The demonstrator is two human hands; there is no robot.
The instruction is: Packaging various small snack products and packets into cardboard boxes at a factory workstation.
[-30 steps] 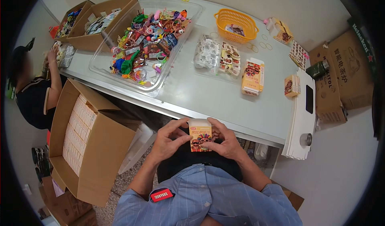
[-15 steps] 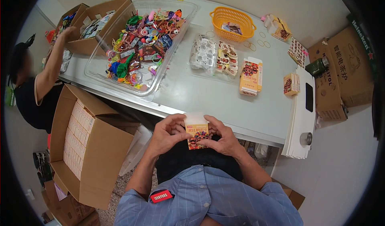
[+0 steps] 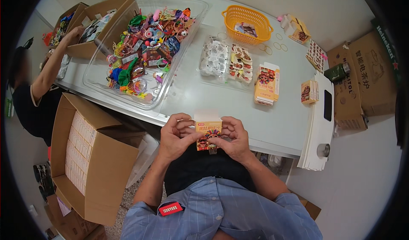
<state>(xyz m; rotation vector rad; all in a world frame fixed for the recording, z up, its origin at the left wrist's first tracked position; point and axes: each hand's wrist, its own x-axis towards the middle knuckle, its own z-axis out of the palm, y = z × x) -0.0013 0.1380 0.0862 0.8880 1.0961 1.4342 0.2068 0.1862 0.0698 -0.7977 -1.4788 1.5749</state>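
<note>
Small orange carton (image 3: 208,134), top flap up, sits just off the table edge (image 3: 272,143), pinched between left hand (image 3: 175,137) and right hand (image 3: 233,138) (fingers curled on its sides). Assembly stage, seemingly; next comes tucking that flap.

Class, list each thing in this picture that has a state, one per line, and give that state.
small carton: top flap open, held in left hand and right hand
clear bin: lidless, full of toys
orange basket: nearly empty
big cardboard box: flaps open, packed with white boxes
</note>
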